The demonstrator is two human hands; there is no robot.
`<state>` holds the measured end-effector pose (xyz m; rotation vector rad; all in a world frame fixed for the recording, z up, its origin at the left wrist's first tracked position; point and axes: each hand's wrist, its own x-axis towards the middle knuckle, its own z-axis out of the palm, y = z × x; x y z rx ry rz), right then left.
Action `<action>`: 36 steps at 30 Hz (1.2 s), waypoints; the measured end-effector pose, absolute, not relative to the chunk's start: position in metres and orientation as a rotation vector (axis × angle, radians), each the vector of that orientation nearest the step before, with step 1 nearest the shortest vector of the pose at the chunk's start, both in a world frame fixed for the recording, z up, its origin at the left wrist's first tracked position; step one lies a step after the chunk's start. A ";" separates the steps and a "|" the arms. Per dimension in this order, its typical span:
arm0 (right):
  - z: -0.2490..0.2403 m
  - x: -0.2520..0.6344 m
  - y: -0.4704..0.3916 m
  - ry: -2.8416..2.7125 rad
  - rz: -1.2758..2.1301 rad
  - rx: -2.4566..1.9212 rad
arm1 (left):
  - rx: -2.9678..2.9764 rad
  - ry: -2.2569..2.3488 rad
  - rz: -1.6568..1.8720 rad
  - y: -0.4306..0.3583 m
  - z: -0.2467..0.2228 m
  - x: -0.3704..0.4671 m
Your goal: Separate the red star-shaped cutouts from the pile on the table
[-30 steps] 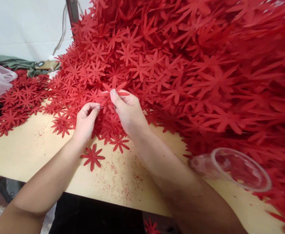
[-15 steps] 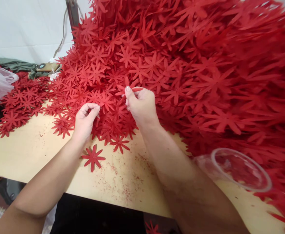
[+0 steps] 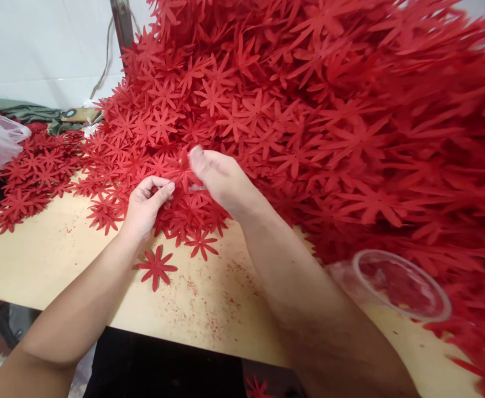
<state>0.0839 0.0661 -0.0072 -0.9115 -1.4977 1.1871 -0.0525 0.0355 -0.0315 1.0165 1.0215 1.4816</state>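
- We see a red flower (image 3: pixel 183 176) in front of the low part of the big pile (image 3: pixel 275 110).
- It is a star with thin petals, so we find no one long way in it. Some petals reach out to the sides, and red bits near its top point up toward the pile. Red sits on red there, so we cannot tell each petal apart.
- Half a second ago, the right hand (image 3: pixel 220 177) was farther from the left hand (image 3: pixel 145 205) and pinched a flower of its own. Now it has come over, close beside the left hand, and it looks blurry.
- The left hand is in almost the same spot as before, in front of the pile.
- Our left hand pinches the edge of the flower with thumb and finger tips pressed together. The other fingers curl in.
- Our right hand has its thumb up and its fingers below, right by the petals. We cannot tell if it pinches anything.
- A loose flower (image 3: pixel 157 268) lies flat on the table (image 3: pixel 80 265), in front of the pile, its petals going all around.
- A clear cup (image 3: pixel 445 310) is at the pile's right front.
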 end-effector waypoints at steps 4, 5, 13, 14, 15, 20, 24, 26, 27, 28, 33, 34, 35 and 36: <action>-0.010 0.082 0.070 -1.369 1.301 -0.927 | 1.030 1.035 1.471 0.036 -0.032 -0.054; -0.011 0.083 0.072 -1.337 1.294 -0.941 | 1.028 1.027 1.472 0.036 -0.032 -0.054; -0.014 0.084 0.076 -1.271 1.110 -1.039 | 1.021 1.025 1.504 0.036 -0.035 -0.052; -0.014 0.085 0.077 -1.247 1.100 -1.031 | 1.010 1.033 1.529 0.036 -0.035 -0.053; -0.014 0.086 0.078 -1.221 1.090 -1.021 | 0.997 1.038 1.558 0.037 -0.035 -0.053; -0.012 0.091 0.082 -1.142 1.043 -1.038 | 0.991 1.074 1.578 0.040 -0.035 -0.057; -0.011 0.088 0.078 -1.197 1.072 -1.089 | 1.024 1.117 1.529 0.041 -0.033 -0.056; -0.011 0.087 0.077 -1.245 1.068 -1.084 | 1.027 1.123 1.534 0.041 -0.033 -0.055; -0.012 0.086 0.077 -1.253 1.063 -1.074 | 1.022 1.124 1.538 0.041 -0.032 -0.055; -0.013 0.086 0.077 -1.255 1.062 -1.058 | 1.012 1.124 1.542 0.041 -0.032 -0.055; -0.015 0.088 0.078 -1.244 1.102 -0.980 | 0.934 1.086 1.572 0.041 -0.033 -0.055; -0.016 0.088 0.078 -1.239 1.121 -0.954 | 0.928 1.084 1.586 0.042 -0.034 -0.055; -0.016 0.089 0.078 -1.230 1.147 -0.927 | 0.926 1.086 1.602 0.042 -0.034 -0.055; -0.017 0.089 0.079 -1.218 1.184 -0.904 | 0.926 1.090 1.618 0.042 -0.035 -0.056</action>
